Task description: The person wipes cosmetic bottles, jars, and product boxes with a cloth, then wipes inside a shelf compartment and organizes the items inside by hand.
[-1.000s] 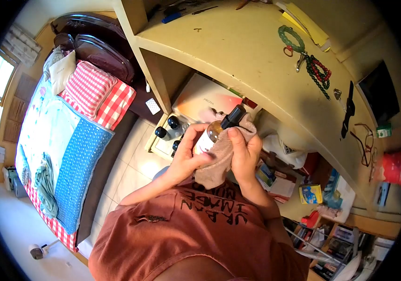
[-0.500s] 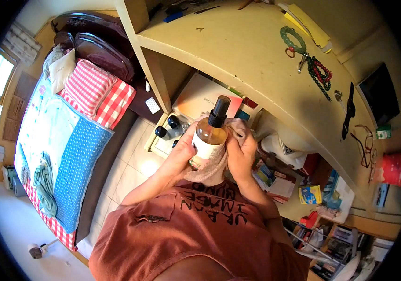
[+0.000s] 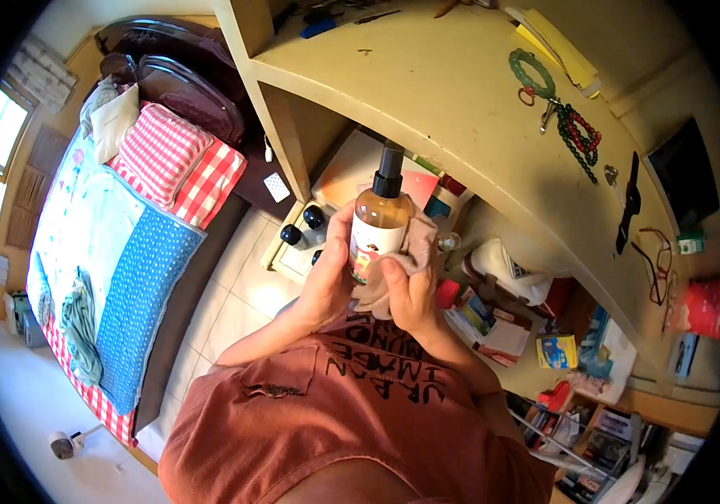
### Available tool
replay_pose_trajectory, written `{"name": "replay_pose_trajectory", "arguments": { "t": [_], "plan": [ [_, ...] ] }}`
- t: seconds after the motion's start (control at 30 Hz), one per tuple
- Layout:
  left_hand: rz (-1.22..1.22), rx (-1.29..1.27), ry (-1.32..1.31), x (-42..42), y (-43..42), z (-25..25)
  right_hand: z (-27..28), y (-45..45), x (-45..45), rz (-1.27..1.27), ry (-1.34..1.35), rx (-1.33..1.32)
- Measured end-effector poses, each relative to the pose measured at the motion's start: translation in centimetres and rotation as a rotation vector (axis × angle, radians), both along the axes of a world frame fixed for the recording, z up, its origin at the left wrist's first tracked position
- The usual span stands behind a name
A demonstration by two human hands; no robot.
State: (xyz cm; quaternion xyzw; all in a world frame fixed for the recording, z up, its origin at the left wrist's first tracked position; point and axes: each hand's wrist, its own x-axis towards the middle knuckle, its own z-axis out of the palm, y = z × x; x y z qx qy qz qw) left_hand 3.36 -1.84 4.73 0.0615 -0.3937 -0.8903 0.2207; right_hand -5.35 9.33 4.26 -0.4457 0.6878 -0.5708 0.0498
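An amber spray bottle (image 3: 381, 210) with a black cap and a white printed label stands nearly upright in front of my chest. My left hand (image 3: 328, 281) is closed round its left side. A greyish-pink cloth (image 3: 418, 238) is bunched along the bottle's right side and beneath it. My right hand (image 3: 412, 294) grips this cloth and presses it to the bottle, thumb across the front near the label. The bottle's base is partly hidden by the cloth and fingers.
Just beyond my hands, a low shelf holds black-capped bottles (image 3: 291, 234). A curved desk (image 3: 461, 109) overhangs at right, bearing bead strings (image 3: 577, 134), a watch (image 3: 628, 202) and glasses (image 3: 656, 265). A bed (image 3: 91, 218) stands at left.
The bottle has turned, so the picture on its label now faces me, and it stands more upright. My right hand has shifted left with the cloth, its thumb now across the bottle's front.
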Motion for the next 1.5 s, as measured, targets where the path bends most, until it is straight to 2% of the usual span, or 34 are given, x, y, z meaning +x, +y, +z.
{"name": "replay_pose_trajectory", "arguments": {
  "t": [0.07, 0.13, 0.23, 0.4, 0.5, 0.63, 0.73, 1.03, 1.1, 1.2, 1.27, 1.4, 1.47, 1.5],
  "plan": [
    [-0.004, -0.019, 0.008, 0.1, -0.4, -0.1, -0.5, 0.1, 0.2, 0.002, 0.089, 0.020],
    [-0.009, -0.036, 0.017, 0.3, -0.6, -0.1, -0.9, 0.4, 0.2, 0.013, 0.298, 0.096],
    [-0.018, -0.036, -0.033, 0.6, -0.7, 0.1, -1.4, 0.6, 0.1, 0.019, 0.317, 0.104],
    [-0.103, 0.148, 0.045, 0.7, -0.4, -0.4, -1.7, 0.5, -0.4, 0.030, 0.394, 0.025],
    [-0.067, 0.128, -0.017, 0.7, -0.3, -0.2, -1.8, 0.2, -0.3, 0.009, 0.444, 0.018],
    [-0.085, 0.130, 0.003, 0.8, -0.4, -1.2, -1.5, 0.1, -0.6, -0.180, 0.494, 0.003],
    [-0.088, 0.027, -0.044, 0.9, -0.4, -1.3, -1.4, 0.7, -0.7, -0.138, 0.457, 0.020],
    [-0.114, 0.077, 0.037, 0.9, -1.0, -1.2, -1.1, 1.7, -1.5, -0.126, 0.508, 0.042],
    [-0.142, 0.126, 0.160, 1.0, -0.9, -1.2, -0.4, 1.4, -1.4, -0.122, 0.527, 0.005],
    [-0.104, 0.032, 0.071, 1.2, -0.9, -0.7, 0.2, 1.5, -1.4, -0.074, 0.504, -0.020],
    [-0.104, 0.088, 0.072, 1.4, -1.0, -1.0, 1.8, 1.9, -0.9, -0.008, 0.289, -0.033],
    [-0.166, 0.178, 0.113, 1.2, -1.4, -2.4, 1.2, 2.5, -0.3, -0.129, 0.025, -0.206],
    [-0.109, 0.178, 0.093, 0.8, -0.4, -1.0, 4.2, 1.9, -0.1, -0.075, 0.296, -0.119],
    [-0.060, 0.179, 0.069, 0.7, 0.1, -0.5, 4.1, 1.4, 0.4, -0.064, 0.552, -0.016]
  ]
}}
